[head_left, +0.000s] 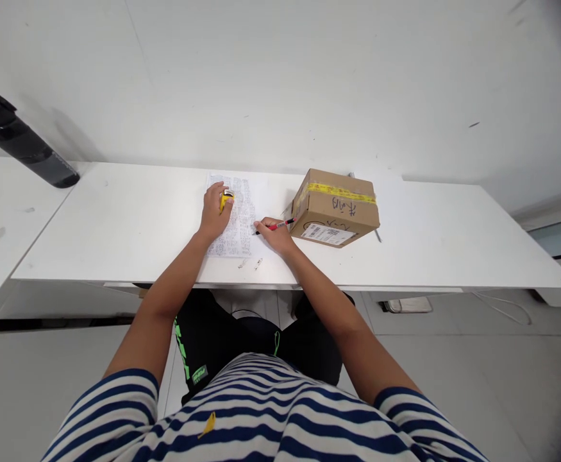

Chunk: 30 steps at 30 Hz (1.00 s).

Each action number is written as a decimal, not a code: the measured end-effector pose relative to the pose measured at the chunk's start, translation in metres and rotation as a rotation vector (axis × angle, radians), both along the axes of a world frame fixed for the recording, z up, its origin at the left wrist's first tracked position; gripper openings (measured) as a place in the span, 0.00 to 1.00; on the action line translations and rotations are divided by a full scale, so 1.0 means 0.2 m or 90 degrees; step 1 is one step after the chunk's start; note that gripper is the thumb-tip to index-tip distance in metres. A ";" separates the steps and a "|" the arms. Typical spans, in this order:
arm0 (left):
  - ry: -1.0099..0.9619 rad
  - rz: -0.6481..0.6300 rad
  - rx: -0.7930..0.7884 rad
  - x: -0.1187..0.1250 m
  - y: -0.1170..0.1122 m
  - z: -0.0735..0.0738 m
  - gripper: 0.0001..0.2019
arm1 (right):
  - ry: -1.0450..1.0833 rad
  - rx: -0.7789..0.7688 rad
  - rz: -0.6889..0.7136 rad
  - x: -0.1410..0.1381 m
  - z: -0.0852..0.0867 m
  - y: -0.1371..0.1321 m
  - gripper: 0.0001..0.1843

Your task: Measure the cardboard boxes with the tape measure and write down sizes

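A sheet of paper (240,221) covered in small writing lies on the white table (131,224). My left hand (214,208) rests on the sheet with its fingers closed round a small yellow object (226,198). My right hand (273,233) grips a red pen (280,224), its tip touching the paper's right edge. Just right of that hand stands a cardboard box (335,208) sealed with yellow tape, with a white label and handwriting on it.
A black cylinder (18,138) leans in from the upper left over an adjoining table. Two small scraps (250,263) lie near the table's front edge. A white wall stands behind the table. A white power strip (408,305) and cable lie on the floor.
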State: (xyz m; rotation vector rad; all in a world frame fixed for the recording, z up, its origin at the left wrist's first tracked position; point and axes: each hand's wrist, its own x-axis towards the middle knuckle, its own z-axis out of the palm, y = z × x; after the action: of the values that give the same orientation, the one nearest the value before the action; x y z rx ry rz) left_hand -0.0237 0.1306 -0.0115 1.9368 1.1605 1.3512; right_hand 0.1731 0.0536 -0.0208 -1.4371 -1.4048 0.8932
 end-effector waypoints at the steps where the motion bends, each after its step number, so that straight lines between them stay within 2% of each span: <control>1: -0.015 0.001 -0.009 0.00 0.01 -0.01 0.23 | 0.002 0.004 -0.007 0.00 0.00 0.00 0.22; 5: -0.096 0.009 -0.057 0.00 0.03 -0.03 0.21 | 0.004 0.006 -0.010 0.00 0.00 0.00 0.22; 12: -0.183 0.005 -0.142 -0.05 0.05 0.00 0.13 | -0.004 0.007 -0.048 0.00 0.01 -0.01 0.22; 16: -0.220 -0.001 -0.143 -0.06 0.06 -0.01 0.13 | -0.005 -0.004 -0.016 0.00 0.00 -0.01 0.22; 23: -0.301 -0.043 -0.186 -0.07 0.07 0.03 0.14 | 0.003 0.001 -0.018 0.00 0.00 -0.02 0.22; 27: -0.363 -0.052 -0.226 -0.09 0.06 0.05 0.15 | 0.026 0.007 -0.064 0.00 0.01 -0.03 0.23; 30: -0.366 -0.078 -0.260 -0.09 0.06 0.05 0.15 | 0.012 -0.002 -0.033 0.00 0.01 -0.03 0.23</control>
State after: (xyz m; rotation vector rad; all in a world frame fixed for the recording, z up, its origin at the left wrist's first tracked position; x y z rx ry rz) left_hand -0.0416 0.1420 -0.0008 1.1999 0.9203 1.3502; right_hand 0.1740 0.0475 -0.0179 -1.4572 -1.3462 0.8744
